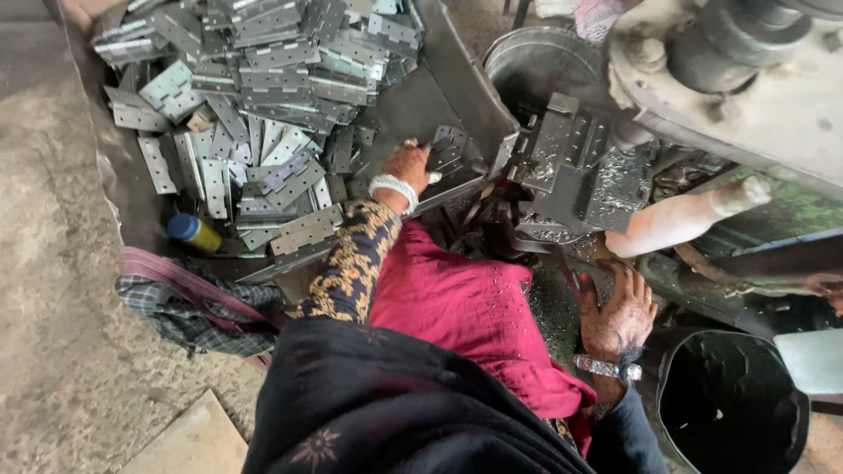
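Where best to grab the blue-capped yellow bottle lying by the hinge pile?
Grip the yellow bottle around its body, just behind the blue cap, coming from above with fingers across its width. It lies on its side at the tray's lower-left edge, with hinge plates close on the right, so its upper side looks most open.

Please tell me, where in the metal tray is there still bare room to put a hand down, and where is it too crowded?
Bare sheet shows in the tray between the hinge-plate pile and the raised edge by the press, just above the left hand. The pile crowds the rest. The right hand is near the black bucket.
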A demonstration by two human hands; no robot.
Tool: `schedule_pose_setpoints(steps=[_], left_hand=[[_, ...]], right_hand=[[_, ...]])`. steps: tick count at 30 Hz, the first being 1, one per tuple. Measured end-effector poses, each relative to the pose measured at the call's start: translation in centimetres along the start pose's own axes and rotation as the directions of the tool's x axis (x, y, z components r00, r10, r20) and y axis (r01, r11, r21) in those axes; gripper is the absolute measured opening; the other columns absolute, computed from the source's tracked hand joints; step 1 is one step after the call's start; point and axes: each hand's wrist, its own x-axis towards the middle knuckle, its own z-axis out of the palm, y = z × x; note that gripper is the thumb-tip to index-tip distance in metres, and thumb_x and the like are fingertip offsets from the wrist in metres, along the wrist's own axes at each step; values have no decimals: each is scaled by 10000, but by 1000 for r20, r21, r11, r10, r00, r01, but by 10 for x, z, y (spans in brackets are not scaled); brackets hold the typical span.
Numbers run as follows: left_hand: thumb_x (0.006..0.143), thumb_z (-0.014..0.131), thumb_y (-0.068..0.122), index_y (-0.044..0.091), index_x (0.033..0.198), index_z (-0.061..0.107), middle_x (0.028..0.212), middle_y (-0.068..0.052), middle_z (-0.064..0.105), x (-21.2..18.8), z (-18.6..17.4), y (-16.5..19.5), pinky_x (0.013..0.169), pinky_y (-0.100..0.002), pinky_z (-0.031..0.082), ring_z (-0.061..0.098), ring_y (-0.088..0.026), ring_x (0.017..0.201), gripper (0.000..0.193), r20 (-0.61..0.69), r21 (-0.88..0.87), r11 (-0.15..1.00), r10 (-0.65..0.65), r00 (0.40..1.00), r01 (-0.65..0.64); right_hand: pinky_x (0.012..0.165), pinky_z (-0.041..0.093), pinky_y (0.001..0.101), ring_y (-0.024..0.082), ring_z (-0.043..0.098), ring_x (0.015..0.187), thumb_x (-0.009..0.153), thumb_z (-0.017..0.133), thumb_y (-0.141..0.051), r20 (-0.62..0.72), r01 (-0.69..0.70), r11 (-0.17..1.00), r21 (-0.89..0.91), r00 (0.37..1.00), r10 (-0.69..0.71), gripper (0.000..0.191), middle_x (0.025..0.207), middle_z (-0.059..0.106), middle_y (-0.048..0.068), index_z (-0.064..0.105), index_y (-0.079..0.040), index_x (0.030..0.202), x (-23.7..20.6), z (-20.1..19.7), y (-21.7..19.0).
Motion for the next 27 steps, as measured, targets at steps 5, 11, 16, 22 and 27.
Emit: schedule_pose_setpoints(steps=[5,11,16,22,27], left_hand=[[963,639,133,110,1076,751,1041,-159,749,-8,-11,13,882,-451,576,726,-338,1010,161,96,99,976,-205,974,196],[780,753,208,184,937,797,971,-143,743,-4,-27,53,848,-491,540,700,-360,950,165,-13,-212,970,-125,992,119],[888,620,88,91,1220,723,1093,-190,728,3,48,179,924,-470,562,690,-374,1040,348,-88,-374,927,-1,996,-32],[914,625,438,-101,1359,636,1385,-188,602,-34,79,241,883,-425,483,513,-312,1290,700,-23,39,995,88,996,-87],[937,601,310,64,949,803,1461,-173,574,-23,68,237,966,-433,390,447,-314,1376,319,33,121,981,149,988,-152]], right_hand=[[991,472,512,367,625,1213,802,741,-337,-40,82,976,-200,995,-92,593,1302,679,149,609,-130,1342,0,1,-5],[751,554,551,428,720,908,914,691,-530,291,-223,947,-230,913,286,541,956,745,203,577,-199,1326,2,7,-5],[762,548,563,438,713,931,863,679,-509,321,-210,965,-160,913,252,520,961,752,200,596,-187,1262,-5,17,11],[794,565,536,422,727,934,900,616,-599,497,-207,959,-194,822,278,574,982,753,213,585,-160,1268,-6,22,21],[815,564,522,416,727,946,927,579,-634,522,-80,976,-205,834,178,591,1003,751,207,617,-106,1189,6,29,28]])
